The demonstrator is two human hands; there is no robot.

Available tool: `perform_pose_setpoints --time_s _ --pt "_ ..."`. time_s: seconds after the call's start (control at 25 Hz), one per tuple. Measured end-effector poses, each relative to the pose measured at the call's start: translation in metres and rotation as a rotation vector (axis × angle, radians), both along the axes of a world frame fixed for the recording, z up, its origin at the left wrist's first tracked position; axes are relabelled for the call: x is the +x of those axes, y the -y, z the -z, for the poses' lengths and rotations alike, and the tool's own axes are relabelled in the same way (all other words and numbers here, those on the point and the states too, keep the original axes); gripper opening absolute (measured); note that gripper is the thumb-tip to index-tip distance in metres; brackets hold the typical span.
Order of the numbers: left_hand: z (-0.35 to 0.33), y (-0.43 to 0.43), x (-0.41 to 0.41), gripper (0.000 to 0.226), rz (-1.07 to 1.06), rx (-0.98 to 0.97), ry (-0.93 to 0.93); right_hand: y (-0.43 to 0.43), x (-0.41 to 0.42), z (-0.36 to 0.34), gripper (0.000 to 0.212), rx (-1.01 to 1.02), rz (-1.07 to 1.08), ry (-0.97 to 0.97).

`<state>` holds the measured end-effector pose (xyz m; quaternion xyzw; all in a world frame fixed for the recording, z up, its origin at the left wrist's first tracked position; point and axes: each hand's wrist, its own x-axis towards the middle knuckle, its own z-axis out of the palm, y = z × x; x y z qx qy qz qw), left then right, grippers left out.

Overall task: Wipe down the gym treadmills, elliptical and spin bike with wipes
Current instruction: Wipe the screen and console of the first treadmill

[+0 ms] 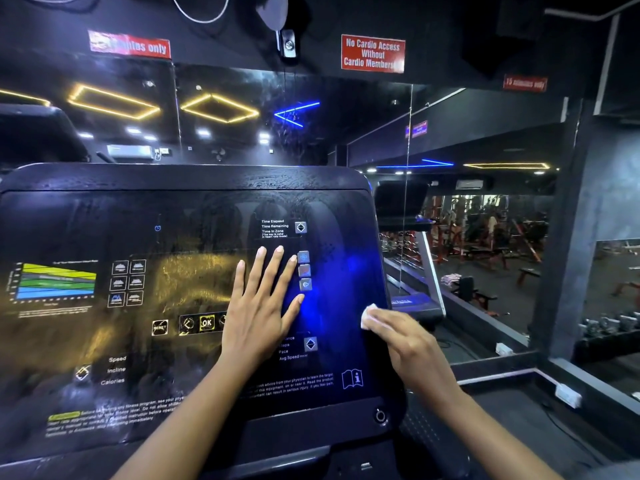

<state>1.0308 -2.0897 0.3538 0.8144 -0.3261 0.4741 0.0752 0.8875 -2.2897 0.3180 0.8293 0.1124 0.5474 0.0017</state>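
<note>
A black glossy treadmill console (pixel 180 216) fills the lower left of the head view, its panel streaked with damp smears. My left hand (pixel 259 306) lies flat on the panel with fingers straight and spread, beside a column of small buttons (pixel 304 270). My right hand (pixel 412 351) presses a white wipe (pixel 367 315) against the console's right edge; the fingers cover most of the wipe.
A mirror wall (pixel 485 220) stands behind the console, reflecting ceiling lights and gym machines. A second treadmill (pixel 412 258) stands to the right. A dark ledge with white power sockets (pixel 568 395) runs along the right. Red signs (pixel 373 53) hang above.
</note>
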Motion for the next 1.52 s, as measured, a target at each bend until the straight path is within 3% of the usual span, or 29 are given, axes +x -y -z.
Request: perform_pose_setpoints --time_s 0.16,0.32,0.76,0.96,1.12,1.32,1.52 --pt "0.0 0.0 0.0 0.067 -0.003 -0.001 0.005 -0.018 0.055 -0.099 0.037 0.095 -0.055 0.103" --pt "0.001 0.001 0.001 0.066 -0.01 -0.006 0.012 -0.036 0.105 -0.158 0.048 -0.026 0.036 -0.084" --pt "0.001 0.002 0.002 0.062 0.002 -0.033 0.067 -0.015 0.02 -0.012 0.035 -0.224 0.054 -0.036" --pt "0.003 0.001 0.002 0.062 0.003 -0.026 0.063 -0.016 0.058 -0.096 0.031 -0.159 0.033 0.088" --pt "0.002 0.001 0.003 0.062 -0.003 -0.024 0.058 -0.018 0.083 -0.125 0.035 -0.139 0.141 0.034" --pt "0.002 0.001 0.001 0.062 0.01 -0.033 0.055 -0.026 0.038 -0.038 0.036 -0.146 0.214 0.005" --pt "0.008 -0.004 -0.004 0.061 0.027 -0.025 0.038 -0.034 -0.004 0.021 0.033 -0.091 0.114 -0.103"
